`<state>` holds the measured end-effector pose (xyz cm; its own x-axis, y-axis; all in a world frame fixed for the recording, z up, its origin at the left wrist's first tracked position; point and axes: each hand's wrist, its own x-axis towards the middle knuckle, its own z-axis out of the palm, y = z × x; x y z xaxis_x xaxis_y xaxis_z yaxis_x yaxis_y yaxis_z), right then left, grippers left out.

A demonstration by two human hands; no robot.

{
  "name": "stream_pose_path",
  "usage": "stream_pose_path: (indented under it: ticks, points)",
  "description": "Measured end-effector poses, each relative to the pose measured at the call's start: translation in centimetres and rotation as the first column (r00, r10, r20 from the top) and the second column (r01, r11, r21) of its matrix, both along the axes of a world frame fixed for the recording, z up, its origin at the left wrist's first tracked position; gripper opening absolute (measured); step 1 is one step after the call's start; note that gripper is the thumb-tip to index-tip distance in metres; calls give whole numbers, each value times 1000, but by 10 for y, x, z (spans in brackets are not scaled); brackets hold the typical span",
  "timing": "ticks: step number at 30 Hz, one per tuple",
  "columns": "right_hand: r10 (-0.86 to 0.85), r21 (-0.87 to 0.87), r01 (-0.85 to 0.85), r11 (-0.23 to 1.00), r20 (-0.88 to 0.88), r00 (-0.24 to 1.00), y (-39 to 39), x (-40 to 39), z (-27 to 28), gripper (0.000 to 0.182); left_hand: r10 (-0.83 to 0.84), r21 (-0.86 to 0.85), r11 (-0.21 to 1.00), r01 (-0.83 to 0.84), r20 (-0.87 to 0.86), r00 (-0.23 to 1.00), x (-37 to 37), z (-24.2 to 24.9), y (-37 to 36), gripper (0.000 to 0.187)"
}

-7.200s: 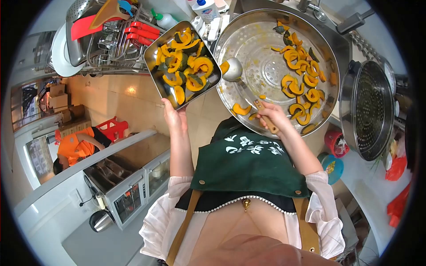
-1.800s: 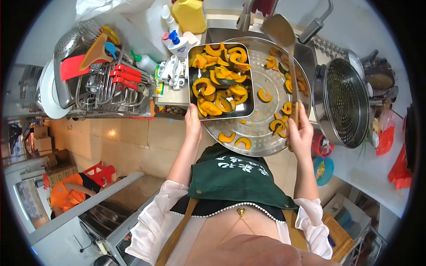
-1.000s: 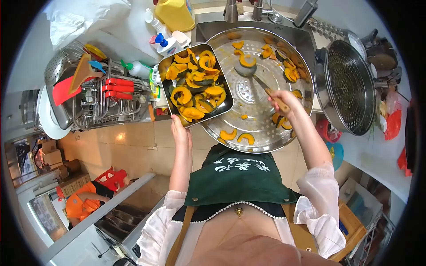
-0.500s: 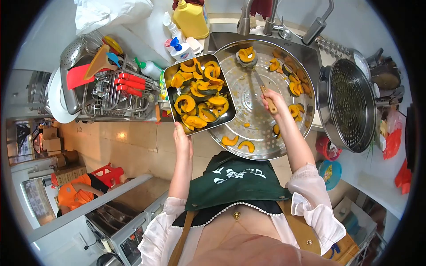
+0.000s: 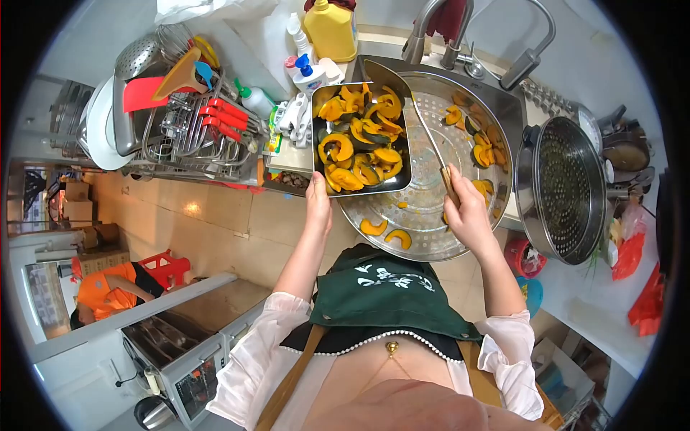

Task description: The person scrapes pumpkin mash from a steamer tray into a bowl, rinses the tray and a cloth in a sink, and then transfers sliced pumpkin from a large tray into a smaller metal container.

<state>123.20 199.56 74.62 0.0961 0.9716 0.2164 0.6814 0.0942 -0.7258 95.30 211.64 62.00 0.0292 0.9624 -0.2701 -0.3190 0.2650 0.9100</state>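
Note:
A deep square steel tray full of pumpkin slices with dark green rind is held at its near left edge by my left hand, fingers closed under the rim. My right hand is wrapped around the wooden handle of a ladle. The ladle's head is tilted at the tray's far right corner, and its inside is hidden. Below both is a large round perforated steel pan, resting over the sink. More pumpkin slices lie along its right side, and two curved ones sit near its front.
A faucet and a second spout rise behind the pan. Soap bottles and a yellow jug stand at the back left, beside a dish rack. A deep round steamer is at right. A person in orange is at lower left.
The ladle, which held pumpkin over the pan, has swung left and tipped at the tray's far corner. The tray appears further right and higher in view, as the camera has also shifted.

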Motion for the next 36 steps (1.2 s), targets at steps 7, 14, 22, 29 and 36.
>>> stream_pose_path:
  ticks: [7,14,22,29,36]
  points:
    - [-152,-132,103,986,-443,884,-9,5,4,54,-26,-32,999,32,154,988,-3,18,-16,52]
    - [-246,-102,242,965,-676,695,-20,13,-3,58,-14,-92,995,41,276,961,4,37,-27,51]
    - [-378,-400,-38,916,-890,255,-20,52,-57,50,-141,8,990,141,155,978,32,43,6,52]
    - [-322,-328,-56,943,-943,89,-35,48,-45,43,-131,-1,991,131,74,989,33,31,-1,53]
    - [-259,-278,-4,961,-900,351,-44,37,8,57,-132,-15,991,134,101,986,39,28,-7,53]
